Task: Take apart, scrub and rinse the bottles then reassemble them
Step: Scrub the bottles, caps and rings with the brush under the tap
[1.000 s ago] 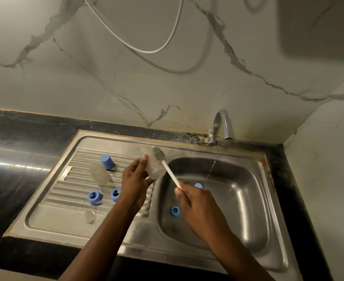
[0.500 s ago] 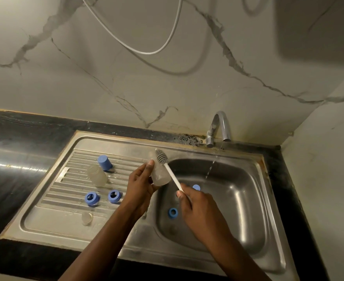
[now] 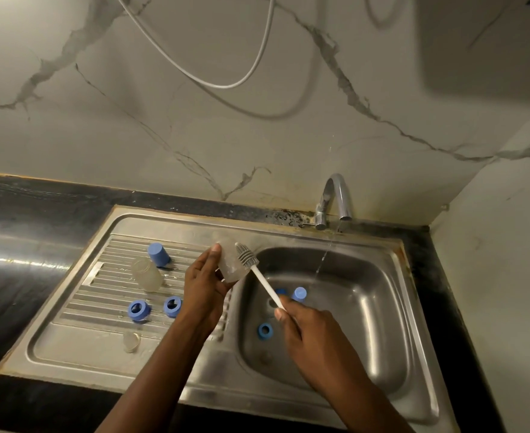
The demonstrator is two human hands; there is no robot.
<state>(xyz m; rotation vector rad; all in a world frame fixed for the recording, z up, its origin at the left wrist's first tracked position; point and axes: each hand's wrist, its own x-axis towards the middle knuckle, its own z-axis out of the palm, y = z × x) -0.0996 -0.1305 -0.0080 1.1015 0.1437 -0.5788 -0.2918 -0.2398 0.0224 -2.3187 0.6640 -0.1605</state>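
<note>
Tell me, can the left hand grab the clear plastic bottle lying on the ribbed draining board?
Probably not yet. The left hand is busy holding another clear plastic bottle. Nothing lies between it and the lying bottle, so once the fingers let go it looks reachable.

Open room in rt half of basin (image 3: 382, 307); ring (image 3: 265, 330), cap (image 3: 299, 294) at left; tap (image 3: 335, 195) behind.

The caps (image 3: 159, 254) and rings (image 3: 138, 310) are blue, the brush (image 3: 247, 257) has grey bristles on a white handle, and the wall (image 3: 163, 104) is grey-veined pale marble.
</note>
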